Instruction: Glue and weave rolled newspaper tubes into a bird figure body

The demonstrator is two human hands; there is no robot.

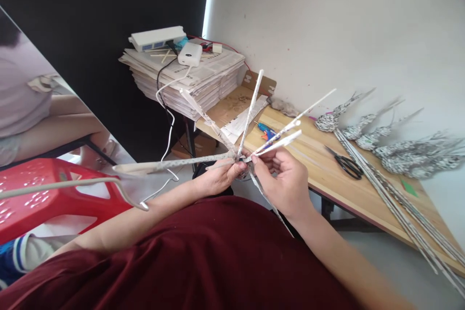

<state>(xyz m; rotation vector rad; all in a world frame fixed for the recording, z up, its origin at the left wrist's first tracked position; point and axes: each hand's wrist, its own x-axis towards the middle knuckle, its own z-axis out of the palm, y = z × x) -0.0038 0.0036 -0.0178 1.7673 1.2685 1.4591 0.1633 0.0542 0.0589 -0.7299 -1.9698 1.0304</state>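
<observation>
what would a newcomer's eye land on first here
Probably the pale rolled-paper rods fanning out at the centre, held in the left hand and right hand. The bright red stool at lower left might come next, then the woven-looking paper pieces by the wall, on the wooden table at right.

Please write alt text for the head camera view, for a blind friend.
A person's left hand and right hand hold slim, paper-like rods fanning outward. Beyond, a wooden table bears scissors, a blue glue gun and woven shapes.
</observation>
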